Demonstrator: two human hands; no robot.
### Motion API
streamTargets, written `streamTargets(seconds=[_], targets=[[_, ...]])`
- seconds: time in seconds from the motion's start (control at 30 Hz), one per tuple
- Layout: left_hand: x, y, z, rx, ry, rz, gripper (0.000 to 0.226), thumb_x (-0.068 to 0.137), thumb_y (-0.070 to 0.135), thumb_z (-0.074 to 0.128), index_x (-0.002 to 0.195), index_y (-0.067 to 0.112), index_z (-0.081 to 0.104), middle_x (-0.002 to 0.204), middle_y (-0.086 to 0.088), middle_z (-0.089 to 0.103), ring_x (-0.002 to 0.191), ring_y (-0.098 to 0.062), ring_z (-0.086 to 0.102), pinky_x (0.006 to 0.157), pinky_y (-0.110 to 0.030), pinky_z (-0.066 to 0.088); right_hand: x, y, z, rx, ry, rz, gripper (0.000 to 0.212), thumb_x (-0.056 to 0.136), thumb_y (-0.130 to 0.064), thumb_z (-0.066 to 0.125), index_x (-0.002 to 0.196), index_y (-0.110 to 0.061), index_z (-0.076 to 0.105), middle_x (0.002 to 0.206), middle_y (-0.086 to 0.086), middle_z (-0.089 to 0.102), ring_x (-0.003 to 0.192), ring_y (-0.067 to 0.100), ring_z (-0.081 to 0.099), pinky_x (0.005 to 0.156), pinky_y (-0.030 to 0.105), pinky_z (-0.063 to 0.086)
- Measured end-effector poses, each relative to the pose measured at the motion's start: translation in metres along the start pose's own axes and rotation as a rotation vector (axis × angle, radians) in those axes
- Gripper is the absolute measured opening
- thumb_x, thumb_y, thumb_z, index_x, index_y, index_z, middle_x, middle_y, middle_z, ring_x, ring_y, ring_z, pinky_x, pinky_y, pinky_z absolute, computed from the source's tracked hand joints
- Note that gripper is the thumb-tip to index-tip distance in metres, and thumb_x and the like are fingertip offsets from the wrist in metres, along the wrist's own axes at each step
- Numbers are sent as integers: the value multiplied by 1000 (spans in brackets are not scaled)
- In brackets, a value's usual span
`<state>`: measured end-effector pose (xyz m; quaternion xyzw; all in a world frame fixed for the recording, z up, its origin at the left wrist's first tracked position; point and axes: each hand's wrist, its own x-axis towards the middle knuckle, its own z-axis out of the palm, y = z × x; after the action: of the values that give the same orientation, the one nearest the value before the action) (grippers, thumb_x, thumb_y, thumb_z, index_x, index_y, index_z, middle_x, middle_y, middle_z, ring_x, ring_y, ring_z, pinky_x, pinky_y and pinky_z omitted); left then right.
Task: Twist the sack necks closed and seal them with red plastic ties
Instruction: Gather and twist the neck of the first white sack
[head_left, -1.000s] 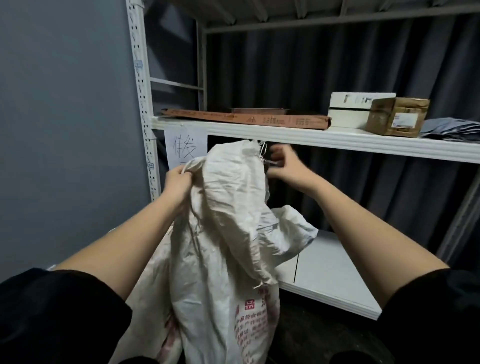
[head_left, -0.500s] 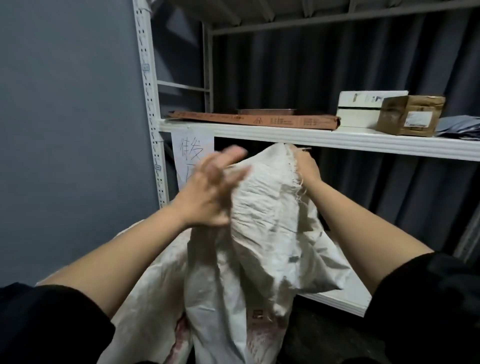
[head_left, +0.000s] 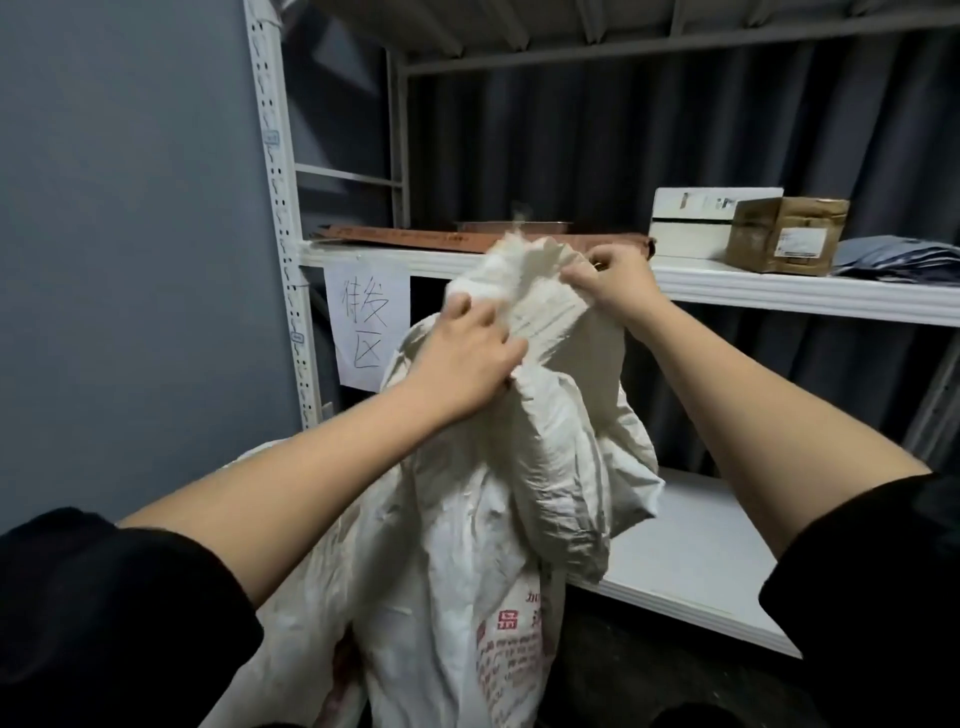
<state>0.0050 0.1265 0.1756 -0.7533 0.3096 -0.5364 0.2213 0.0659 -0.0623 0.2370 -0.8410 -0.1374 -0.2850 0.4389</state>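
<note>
A white woven sack (head_left: 467, 530) with red print low on its front stands upright in front of me, its top bunched at the height of the middle shelf. My left hand (head_left: 462, 358) presses and clutches the gathered fabric on the sack's left side, just below the mouth. My right hand (head_left: 613, 283) pinches the frayed upper rim (head_left: 530, 254) from the right. No red tie shows in either hand or anywhere in view.
A white metal rack surrounds the sack: a middle shelf (head_left: 779, 293) carries a flat brown carton (head_left: 415, 239), a white box (head_left: 696, 223), a brown box (head_left: 787, 234) and folded grey bags (head_left: 904, 257). A handwritten paper sign (head_left: 366, 322) hangs at left. The lower shelf (head_left: 691, 561) lies right of the sack.
My left hand let go of the sack's left edge, lifted open, then came down onto the gathered neck. My right hand shifted along the rim, and the top is now bunched tighter.
</note>
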Motion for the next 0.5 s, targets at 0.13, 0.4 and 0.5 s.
streamTargets(seconds=[0.13, 0.4, 0.5], targets=[[19, -9, -3, -81, 83, -150, 10, 78, 20, 48, 77, 20, 58, 145, -14, 45, 137, -35, 36, 111, -54, 17, -7, -23, 3, 132, -204, -160, 27, 87, -25, 63, 75, -1, 66, 66, 1, 51, 62, 5, 41, 56, 24, 31], [34, -33, -5, 94, -406, -266, 29, 87, 28, 50, 110, 23, 66, 112, -6, 59, 110, -29, 49, 98, -39, 26, -27, -15, 11, 474, -319, 22, 13, 87, -12, 58, 96, -18, 65, 91, 3, 67, 78, 10, 60, 72, 21, 43], [31, -41, -6, 9, -458, -403, 31, 87, 26, 49, 111, 16, 66, 110, -9, 62, 110, -30, 50, 104, -40, 24, -42, 22, 23, 188, -388, 57, 47, 77, -28, 77, 109, -14, 46, 108, 4, 58, 96, 12, 55, 81, 23, 45]])
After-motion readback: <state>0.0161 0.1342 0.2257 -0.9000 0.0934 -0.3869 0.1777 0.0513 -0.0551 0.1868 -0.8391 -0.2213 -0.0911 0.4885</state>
